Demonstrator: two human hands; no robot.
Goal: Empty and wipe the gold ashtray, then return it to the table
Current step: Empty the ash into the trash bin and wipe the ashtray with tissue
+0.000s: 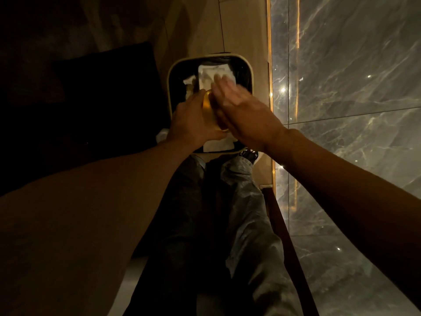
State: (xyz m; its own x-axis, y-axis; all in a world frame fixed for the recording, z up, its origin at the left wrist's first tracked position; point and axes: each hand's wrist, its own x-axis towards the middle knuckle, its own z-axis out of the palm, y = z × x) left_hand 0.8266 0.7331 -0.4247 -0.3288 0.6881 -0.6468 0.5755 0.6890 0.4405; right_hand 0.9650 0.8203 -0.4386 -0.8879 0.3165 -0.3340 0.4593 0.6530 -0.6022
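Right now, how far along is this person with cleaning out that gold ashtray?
Midway. The gold ashtray is off the table, held on edge over the bin by the left hand, so emptying is under way or just done; white paper lies inside the bin. The right hand is flat against the ashtray, blurred, perhaps tapping or wiping. Any further wiping and returning it to the table are left.

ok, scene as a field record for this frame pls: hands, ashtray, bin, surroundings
left hand: grips the gold ashtray, held on edge
right hand: open and flat against the ashtray's other side, fingers blurred
ashtray position: over the waste bin, not on a table
bin contents: white tissues, dark liner
wiping cloth: none visible
right of bin: marble wall
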